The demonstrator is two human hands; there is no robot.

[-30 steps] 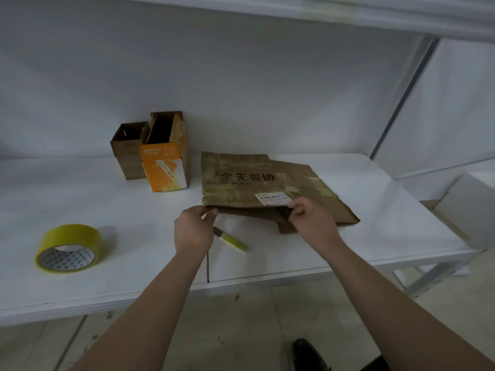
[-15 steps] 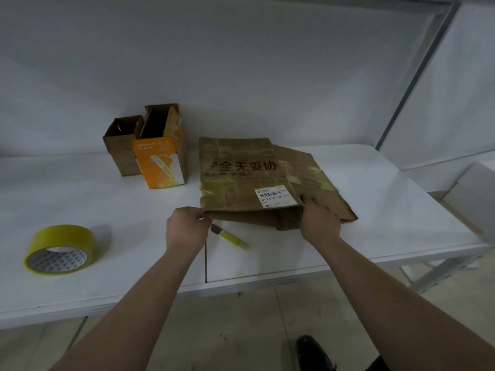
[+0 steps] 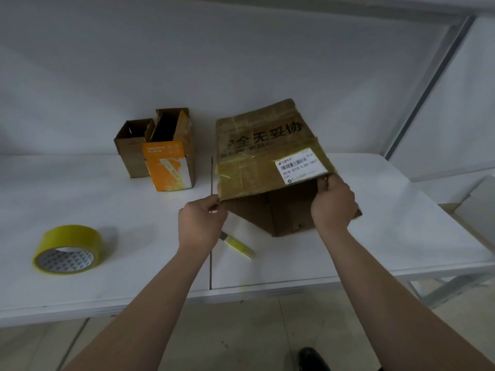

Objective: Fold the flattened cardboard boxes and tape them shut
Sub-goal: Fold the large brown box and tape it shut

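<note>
A brown cardboard box (image 3: 257, 156) with black printed characters, old tape and a white barcode label is lifted at its near edge, its inside gaping towards me. My left hand (image 3: 202, 223) pinches the near left corner of its top panel. My right hand (image 3: 333, 204) grips the near right corner by the label. A roll of yellow tape (image 3: 67, 249) lies on the white table (image 3: 134, 277) at the left. Partly hidden under my left hand is a yellow-handled knife (image 3: 239, 246).
Two small open boxes stand at the back: a plain brown box (image 3: 131, 148) and an orange-and-white box (image 3: 168, 162). A seam (image 3: 211, 266) splits the table in two. The wall rises right behind. The table's right end borders a metal frame (image 3: 417, 103).
The flat box has been lifted from the table and tilted up, and its panels have spread apart. Both hands rose with its near edge.
</note>
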